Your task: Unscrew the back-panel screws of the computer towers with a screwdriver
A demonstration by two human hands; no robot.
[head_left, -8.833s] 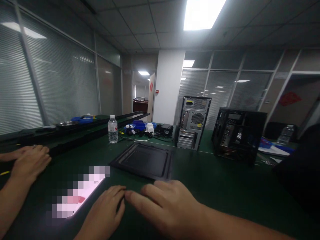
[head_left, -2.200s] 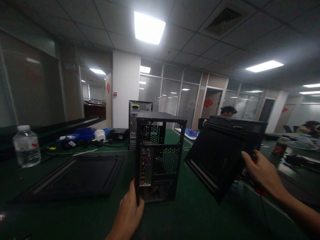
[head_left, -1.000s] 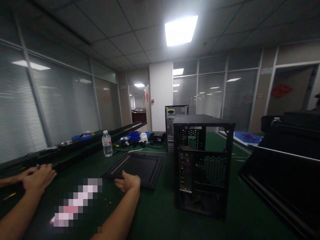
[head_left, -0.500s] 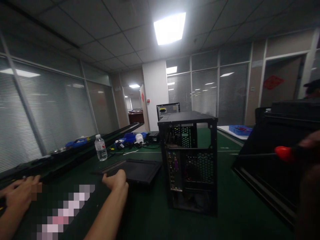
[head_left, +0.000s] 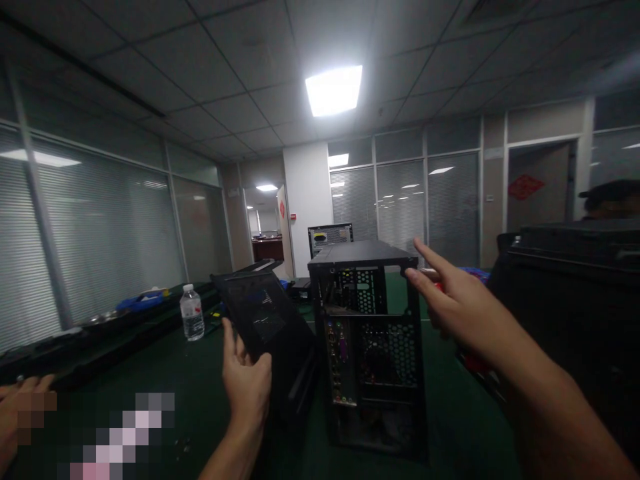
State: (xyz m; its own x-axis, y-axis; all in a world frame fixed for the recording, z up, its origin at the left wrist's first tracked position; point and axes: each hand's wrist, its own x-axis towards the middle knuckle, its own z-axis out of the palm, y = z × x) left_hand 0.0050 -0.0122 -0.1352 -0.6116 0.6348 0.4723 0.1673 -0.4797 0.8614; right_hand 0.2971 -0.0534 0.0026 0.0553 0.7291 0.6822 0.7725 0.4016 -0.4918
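My left hand (head_left: 247, 377) grips the near edge of a black computer side panel (head_left: 265, 313), which stands tilted up on the table. Right beside that panel is an upright black computer case (head_left: 370, 413), its back facing me with ports and honeycomb vents. My right hand (head_left: 457, 300) is at the case's top right corner, index finger and thumb stretched toward the edge; whether they touch it I cannot tell. A bit of red (head_left: 439, 287) from the screwdriver shows behind its curled fingers; most of the tool is hidden.
Another person's hand (head_left: 25, 407) rests at the far left. A water bottle (head_left: 192, 313) stands on the green table (head_left: 200, 387). Another case (head_left: 330, 235) is behind mine, and a large dark case (head_left: 565, 300) is at the right, with a person beyond it.
My left hand has raised the side panel from lying flat to tilted upright. My right hand has come from the far right to the case's top corner. The view has tipped up slightly.
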